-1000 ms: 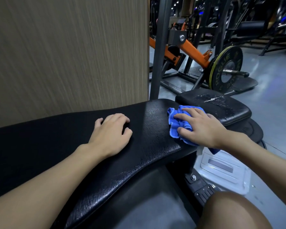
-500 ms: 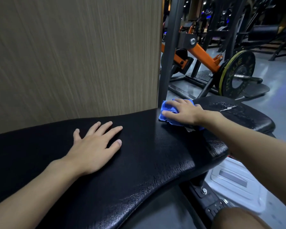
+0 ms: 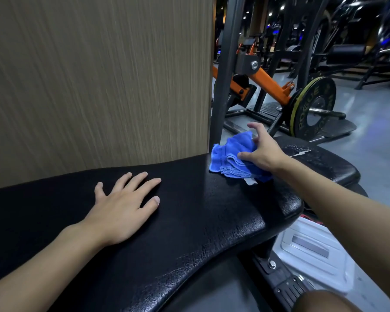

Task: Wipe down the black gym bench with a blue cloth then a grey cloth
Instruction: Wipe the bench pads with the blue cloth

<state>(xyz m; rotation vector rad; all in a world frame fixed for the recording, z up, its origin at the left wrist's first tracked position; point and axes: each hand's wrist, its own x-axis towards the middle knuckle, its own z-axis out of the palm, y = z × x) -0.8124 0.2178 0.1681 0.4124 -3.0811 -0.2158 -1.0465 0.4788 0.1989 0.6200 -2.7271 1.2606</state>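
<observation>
Right hand [image 3: 265, 152] curls over blue cloth [image 3: 230, 159] at far edge of bench [image 3: 189, 212] — pinch unclear. Blue wipe looks underway — grey wipe left.

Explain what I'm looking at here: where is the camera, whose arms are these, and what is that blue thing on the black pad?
No machine is involved. A person works with bare hands, and the one camera sits on their head, looking forward and down, so both arms enter from the bottom edge. The long black surface is a padded gym bench. The left hand lies flat on it with its fingers spread, holding nothing. The right hand seems to pinch a bunched blue cloth at the pad's far end, forefinger lifted. Behind are a wood-grain panel and a weight plate. No grey cloth shows.
</observation>
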